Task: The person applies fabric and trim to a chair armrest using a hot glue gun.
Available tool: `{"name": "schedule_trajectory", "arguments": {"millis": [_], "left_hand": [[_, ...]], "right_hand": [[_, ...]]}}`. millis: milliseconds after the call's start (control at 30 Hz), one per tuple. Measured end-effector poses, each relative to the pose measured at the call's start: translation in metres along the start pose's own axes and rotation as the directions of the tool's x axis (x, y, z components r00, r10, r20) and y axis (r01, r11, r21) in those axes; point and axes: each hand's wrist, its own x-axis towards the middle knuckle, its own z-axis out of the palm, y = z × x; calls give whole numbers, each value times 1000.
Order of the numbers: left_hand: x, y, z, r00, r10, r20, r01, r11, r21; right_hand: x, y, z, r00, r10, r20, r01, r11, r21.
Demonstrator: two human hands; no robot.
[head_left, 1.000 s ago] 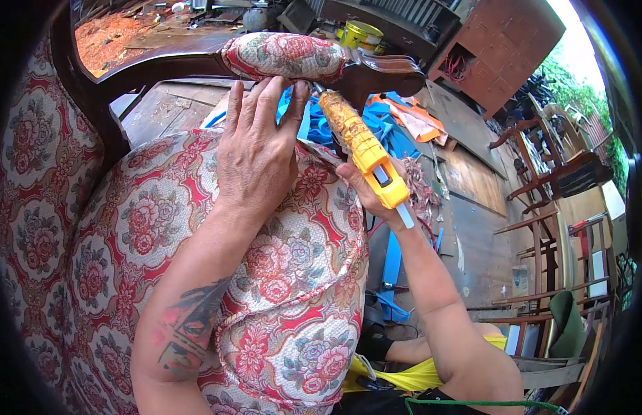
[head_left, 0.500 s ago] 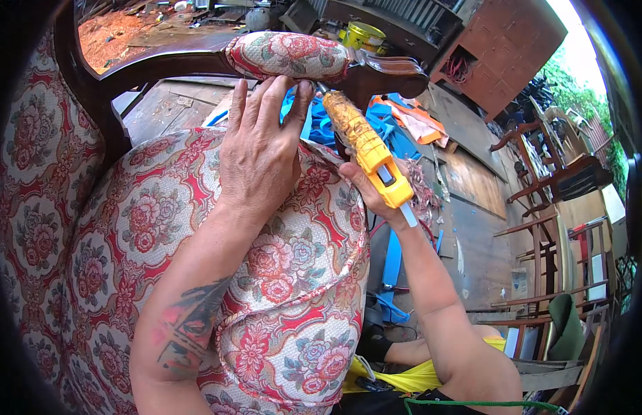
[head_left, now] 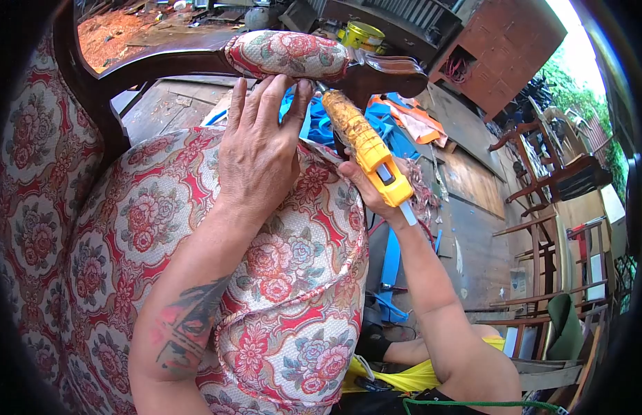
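A hot glue gun [head_left: 362, 142], yellow with a browned, crusted front and a clear glue stick out its back, is in my right hand [head_left: 373, 187]. Its nozzle touches or nearly touches the lower edge of the padded armrest [head_left: 290, 55], covered in floral fabric. My left hand [head_left: 259, 149] reaches over the seat, fingers stretched and fingertips pressed along that same edge, left of the nozzle. What lies under the fingertips is hidden. Patterned piping cord [head_left: 293, 302] trails across the floral chair seat [head_left: 162, 214]. Dark carved wood [head_left: 387, 69] frames the armrest.
Blue strips [head_left: 390, 259] and orange cloth [head_left: 414, 117] lie on the wooden floor beyond the chair. Wooden chair frames [head_left: 542, 173] are stacked at right. A yellow bucket [head_left: 364, 36] and a brown cabinet [head_left: 497, 55] stand behind. A green cord [head_left: 473, 402] crosses near my lap.
Almost nothing has changed. Both hands and the glue gun keep their places at the armrest edge, with only a tiny shift in the view.
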Motion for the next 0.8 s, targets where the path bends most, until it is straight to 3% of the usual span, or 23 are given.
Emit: {"name": "schedule_trajectory", "arguments": {"millis": [800], "left_hand": [[0, 0, 0, 1000, 15, 16, -16, 999, 46]], "right_hand": [[-4, 6, 1, 999, 42, 6, -43, 998, 49]]}}
